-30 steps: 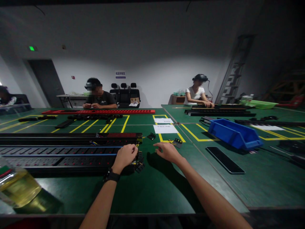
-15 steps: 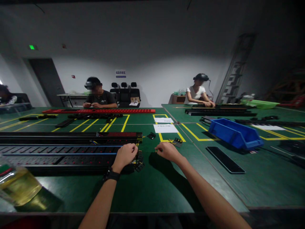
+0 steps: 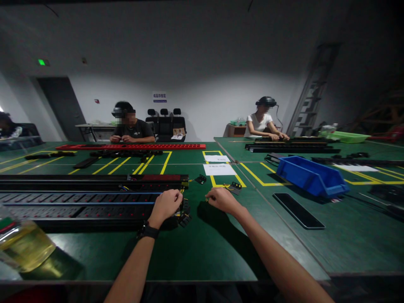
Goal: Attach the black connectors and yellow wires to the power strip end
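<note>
My left hand [image 3: 169, 205], with a black watch on its wrist, is closed at the right end of the long black strips [image 3: 94, 212], which carry rows of red dots. Its fingers curl by yellow wires, and what they grip is hidden. Small black end pieces [image 3: 184, 219] with yellow wires hang just below and right of its fingertips. My right hand [image 3: 222, 199] is held a little above the green table in a pinch. A tiny yellowish bit shows at its fingertips, too small to name. Behind it lies a black bracket [image 3: 235, 187] with yellow wires.
A bottle of yellow liquid [image 3: 27, 246] stands front left. To the right are a phone [image 3: 298, 210] and a blue bin [image 3: 311, 176]. Papers [image 3: 220, 169] and another small black bracket [image 3: 200, 179] lie ahead. Two people work across the table behind a red rail [image 3: 132, 147] and black rails [image 3: 290, 148].
My two hands keep their places and grips. Across the table, the hands of the person at right have shifted slightly to the right.
</note>
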